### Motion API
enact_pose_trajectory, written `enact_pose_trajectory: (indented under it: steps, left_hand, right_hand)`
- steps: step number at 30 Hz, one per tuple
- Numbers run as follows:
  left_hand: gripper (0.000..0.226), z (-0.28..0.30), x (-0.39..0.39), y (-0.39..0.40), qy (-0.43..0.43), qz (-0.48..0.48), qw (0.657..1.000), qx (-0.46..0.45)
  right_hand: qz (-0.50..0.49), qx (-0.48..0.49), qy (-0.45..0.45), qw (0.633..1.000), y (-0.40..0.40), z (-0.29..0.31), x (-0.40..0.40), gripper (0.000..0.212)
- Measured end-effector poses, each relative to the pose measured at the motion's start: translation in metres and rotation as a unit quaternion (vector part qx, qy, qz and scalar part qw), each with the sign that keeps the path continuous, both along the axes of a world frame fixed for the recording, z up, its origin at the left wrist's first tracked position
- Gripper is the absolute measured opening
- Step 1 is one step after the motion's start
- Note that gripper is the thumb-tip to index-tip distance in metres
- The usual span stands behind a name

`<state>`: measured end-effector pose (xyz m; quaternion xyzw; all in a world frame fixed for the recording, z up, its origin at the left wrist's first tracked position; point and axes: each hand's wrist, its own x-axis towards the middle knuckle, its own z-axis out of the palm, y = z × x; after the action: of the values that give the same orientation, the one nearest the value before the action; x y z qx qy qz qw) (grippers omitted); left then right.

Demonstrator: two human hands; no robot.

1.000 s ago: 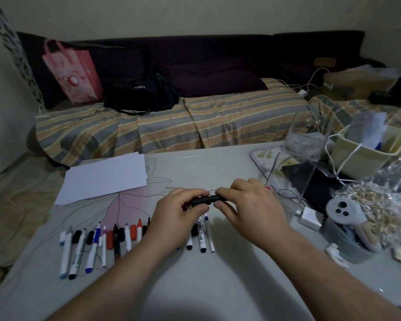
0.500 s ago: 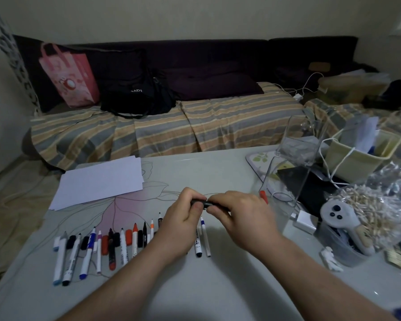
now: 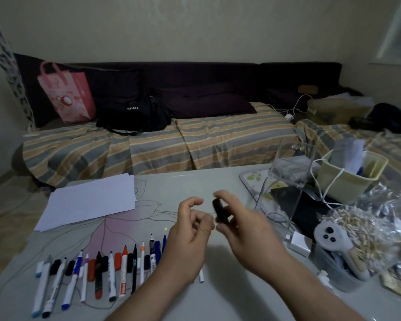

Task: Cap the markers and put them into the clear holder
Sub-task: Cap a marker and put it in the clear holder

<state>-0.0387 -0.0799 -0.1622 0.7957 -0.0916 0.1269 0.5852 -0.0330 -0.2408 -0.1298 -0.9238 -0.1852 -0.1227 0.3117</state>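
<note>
My right hand point(image 3: 239, 224) grips a black marker point(image 3: 218, 209), held almost upright above the table with its capped end up. My left hand point(image 3: 190, 230) hovers just left of it, fingers loosely curled and holding nothing. A row of several markers and loose caps point(image 3: 97, 272) lies on the table at the lower left, partly hidden behind my left forearm. The clear holder point(image 3: 287, 179) stands to the right of my right hand, with a red-tipped marker barely visible inside.
A white paper sheet point(image 3: 90, 200) lies at the table's back left. To the right stand a yellow-green basket point(image 3: 347, 179), a white controller point(image 3: 333, 239), a white charger point(image 3: 298, 242), a bag of small wooden pieces point(image 3: 368, 225) and a black notebook point(image 3: 308, 212). A striped sofa point(image 3: 160, 144) runs behind the table.
Both hands held the marker level between them; now my left hand has let go and drawn back, and my right hand has turned the marker upright. The view has tilted upward.
</note>
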Motion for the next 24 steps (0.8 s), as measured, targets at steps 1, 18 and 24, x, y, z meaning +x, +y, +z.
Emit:
enact_pose_trajectory:
  steps: [1,18,24]
  left_hand:
    - [0.023,-0.002,0.002,0.000,0.004,-0.005,1.000,0.008]
    - [0.017,-0.040,0.012,-0.011,0.011,-0.113,0.935,0.336]
    - [0.019,-0.056,0.027,0.001,0.066,-0.102,0.917,0.381]
  right_hand:
    - [-0.034,0.026,-0.016,0.999,-0.009,0.005,0.005,0.062]
    - [-0.254,-0.145,0.055,0.955,-0.103,-0.029,0.045,0.031]
    - [-0.235,-0.201,0.092,0.947,-0.107,-0.040,0.047,0.019]
